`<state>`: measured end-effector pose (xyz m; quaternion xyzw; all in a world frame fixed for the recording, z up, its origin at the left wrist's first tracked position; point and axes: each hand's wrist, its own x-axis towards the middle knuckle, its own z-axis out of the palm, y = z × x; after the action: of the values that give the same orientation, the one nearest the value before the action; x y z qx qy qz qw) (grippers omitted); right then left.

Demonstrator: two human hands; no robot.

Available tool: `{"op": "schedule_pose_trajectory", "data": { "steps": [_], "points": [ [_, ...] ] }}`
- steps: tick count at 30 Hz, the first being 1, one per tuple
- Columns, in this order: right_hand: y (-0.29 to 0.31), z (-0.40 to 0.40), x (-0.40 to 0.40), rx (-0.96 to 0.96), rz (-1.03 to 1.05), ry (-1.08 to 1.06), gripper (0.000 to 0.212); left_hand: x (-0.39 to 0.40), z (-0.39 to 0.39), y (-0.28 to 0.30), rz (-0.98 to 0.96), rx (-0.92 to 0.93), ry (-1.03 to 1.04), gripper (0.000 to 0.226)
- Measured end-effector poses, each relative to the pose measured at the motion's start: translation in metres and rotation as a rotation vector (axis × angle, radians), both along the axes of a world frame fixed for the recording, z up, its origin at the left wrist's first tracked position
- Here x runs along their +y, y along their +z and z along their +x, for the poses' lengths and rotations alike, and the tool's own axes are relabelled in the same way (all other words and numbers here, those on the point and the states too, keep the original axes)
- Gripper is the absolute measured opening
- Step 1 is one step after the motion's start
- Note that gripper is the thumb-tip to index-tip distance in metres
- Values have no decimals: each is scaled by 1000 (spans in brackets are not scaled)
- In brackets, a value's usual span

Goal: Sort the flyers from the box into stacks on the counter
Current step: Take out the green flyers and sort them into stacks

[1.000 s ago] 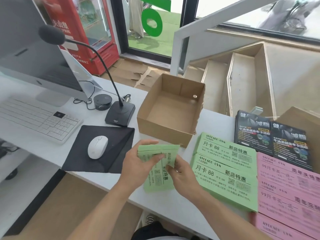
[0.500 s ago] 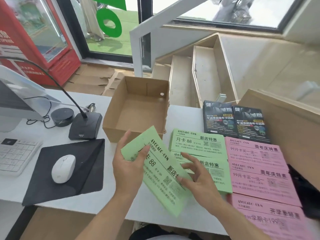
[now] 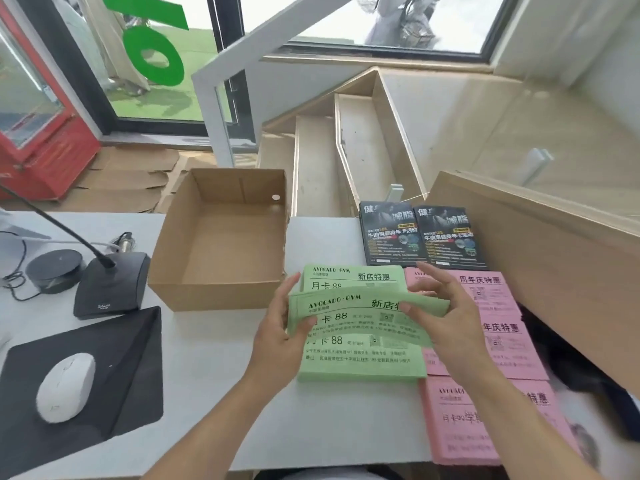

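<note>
Both hands, left hand [image 3: 277,336] and right hand [image 3: 446,315], pinch a green paper flyer bundle [image 3: 363,315] by its ends, long axis running left-right. Behind it, the brown cardboard box [image 3: 221,296] holds nothing.

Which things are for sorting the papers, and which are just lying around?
For the job: green flyers in hand, left hand, right hand, box, green stack, pink stacks, black flyers.
Lying about: mouse, mouse pad, microphone.

Head camera, close, looking down at counter [image 3: 214,375]
</note>
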<state>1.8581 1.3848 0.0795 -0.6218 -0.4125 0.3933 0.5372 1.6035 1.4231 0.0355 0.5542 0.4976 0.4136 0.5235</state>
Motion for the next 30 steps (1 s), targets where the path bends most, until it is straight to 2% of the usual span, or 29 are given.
{"op": "schedule_pose_trajectory", "data": {
  "steps": [3, 12, 17, 21, 24, 30],
  "points": [
    [-13, 4, -4, -21, -41, 29, 65, -1, 6, -7, -6, 86, -22, 74],
    [-38, 4, -17, -13, -129, 69, 71, -14, 13, -17, -46, 99, 50, 81],
    [-42, 4, -15, 31, -143, -9, 66, -14, 22, -7, -61, 61, 55, 77],
    [-30, 9, 7, 29, -104, -95, 64, 10, 37, 11, 11, 100, 95, 77],
    [-22, 15, 41, -7, -124, -109, 65, 40, 51, 17, 45, 184, 102, 79],
    [-27, 14, 88, -179, -241, -59, 65, 84, 65, 10, -92, 482, 80, 77]
  ]
}}
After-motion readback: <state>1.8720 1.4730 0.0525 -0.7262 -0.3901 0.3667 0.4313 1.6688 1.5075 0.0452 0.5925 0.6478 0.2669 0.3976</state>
